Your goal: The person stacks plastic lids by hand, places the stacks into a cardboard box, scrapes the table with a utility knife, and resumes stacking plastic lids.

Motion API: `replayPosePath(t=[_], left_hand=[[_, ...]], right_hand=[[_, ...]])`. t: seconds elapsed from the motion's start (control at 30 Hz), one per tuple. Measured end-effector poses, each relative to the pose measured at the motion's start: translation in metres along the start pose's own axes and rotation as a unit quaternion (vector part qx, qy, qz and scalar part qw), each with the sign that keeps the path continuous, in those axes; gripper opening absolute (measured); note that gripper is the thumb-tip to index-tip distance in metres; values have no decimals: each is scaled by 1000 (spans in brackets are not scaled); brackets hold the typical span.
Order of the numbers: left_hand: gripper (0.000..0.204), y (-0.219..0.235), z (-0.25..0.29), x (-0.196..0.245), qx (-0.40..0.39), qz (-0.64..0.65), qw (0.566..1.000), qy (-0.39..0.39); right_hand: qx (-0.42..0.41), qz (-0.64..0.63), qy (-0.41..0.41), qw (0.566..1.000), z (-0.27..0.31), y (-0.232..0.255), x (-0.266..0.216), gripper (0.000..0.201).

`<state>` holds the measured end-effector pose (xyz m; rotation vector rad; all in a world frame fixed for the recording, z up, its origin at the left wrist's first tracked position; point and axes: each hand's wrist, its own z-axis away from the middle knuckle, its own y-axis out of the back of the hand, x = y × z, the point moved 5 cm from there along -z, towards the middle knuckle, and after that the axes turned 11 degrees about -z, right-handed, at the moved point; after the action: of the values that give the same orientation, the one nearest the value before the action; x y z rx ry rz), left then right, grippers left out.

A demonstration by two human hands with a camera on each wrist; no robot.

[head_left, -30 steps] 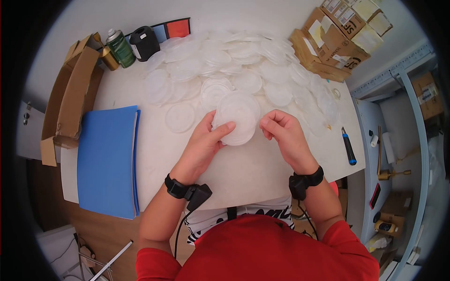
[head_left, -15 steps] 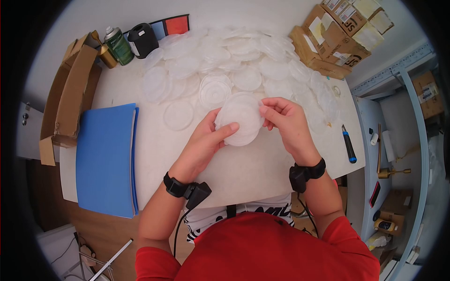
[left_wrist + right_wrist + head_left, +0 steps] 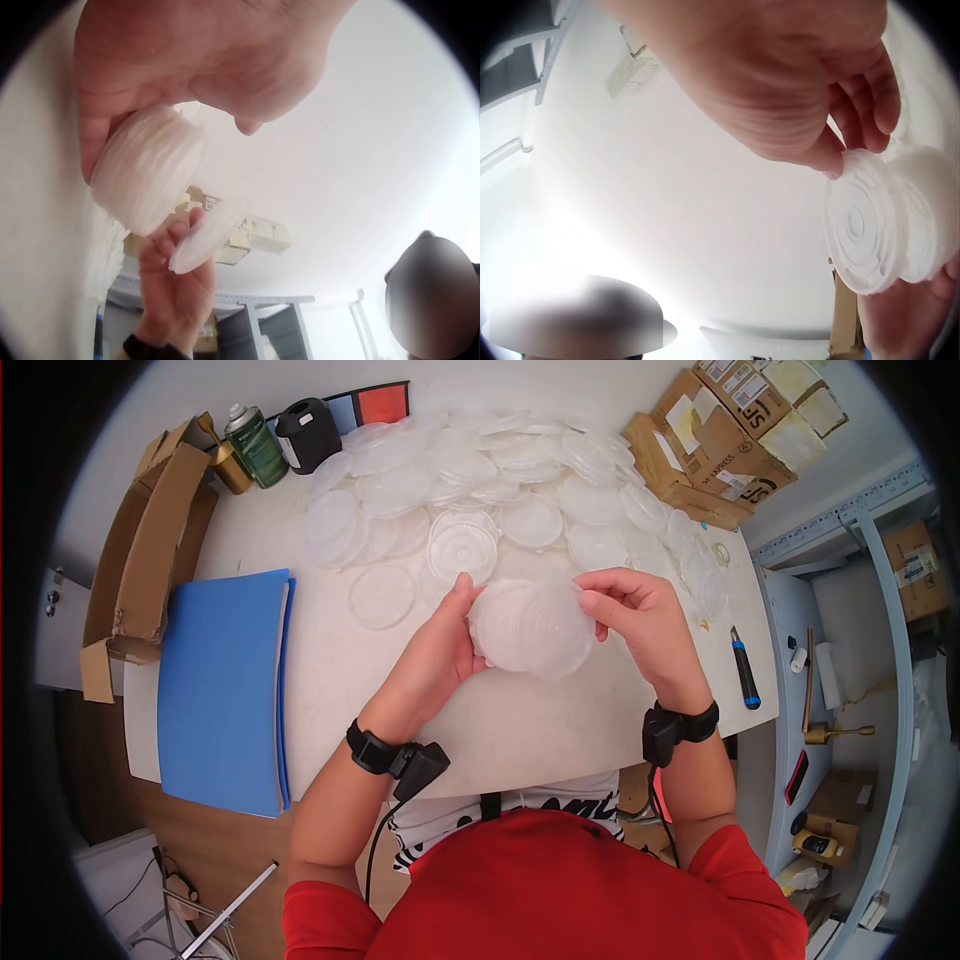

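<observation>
Against my left hand (image 3: pixel 437 652) lies a stack of round translucent lids (image 3: pixel 498 625). In the left wrist view the fingers curl round the stack (image 3: pixel 146 172), while the thumb stands off it. My right hand (image 3: pixel 652 628) pinches the rim of a lid (image 3: pixel 565 632) between thumb and fingers. From the head this lid overlaps the stack; in the left wrist view a gap separates the lid (image 3: pixel 204 241) from it. Concentric rings mark the lid (image 3: pixel 855 217) in the right wrist view; whether it is a single one I cannot tell.
Many similar lids (image 3: pixel 460 465) are heaped at the back, with one lid (image 3: pixel 382 597) lying apart. A blue folder (image 3: pixel 222 690) and a long cardboard box (image 3: pixel 160 550) are at left. At right are a utility knife (image 3: pixel 744 670) and stacked cartons (image 3: pixel 715 445).
My left thumb has lifted off the top of the stack. My right hand has moved right, drawing the pinched lid partly off the stack toward the right.
</observation>
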<state>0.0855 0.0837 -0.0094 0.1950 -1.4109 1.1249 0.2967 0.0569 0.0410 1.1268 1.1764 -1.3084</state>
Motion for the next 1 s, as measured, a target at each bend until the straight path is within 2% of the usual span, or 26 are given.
replayPosePath(t=[0.13, 0.2, 0.33, 0.4, 0.47, 0.53, 0.83, 0.93, 1.0], left_hand=[[70, 2, -1, -4, -2, -29, 1000, 11], [68, 3, -1, -6, -6, -29, 1000, 11], [64, 5, -2, -10, -31, -27, 999, 1], [64, 6, 0, -11, -16, -61, 998, 1], [66, 6, 2, -9, 0, -95, 996, 2], [76, 4, 3, -7, -9, -121, 993, 6], [77, 2, 3, -7, -28, -113, 993, -6], [73, -1, 6, -1, -11, -109, 994, -20], [72, 0, 7, 2, -4, -98, 995, -13]], right_hand=[[-15, 34, -3, 999, 1, -13, -1, 18], [-13, 78, 46, 996, 0, -15, -1, 17], [-2, 151, 77, 985, -1, -18, -1, 17], [9, 194, 100, 976, 1, -24, -8, 18], [7, 199, 105, 974, 1, -25, -7, 18], [6, 203, 110, 973, 1, -26, -7, 18], [2, 218, 128, 968, -1, -27, -7, 19], [11, 201, 111, 973, -4, -20, 2, 23], [13, 94, 57, 994, -7, -13, 13, 34]])
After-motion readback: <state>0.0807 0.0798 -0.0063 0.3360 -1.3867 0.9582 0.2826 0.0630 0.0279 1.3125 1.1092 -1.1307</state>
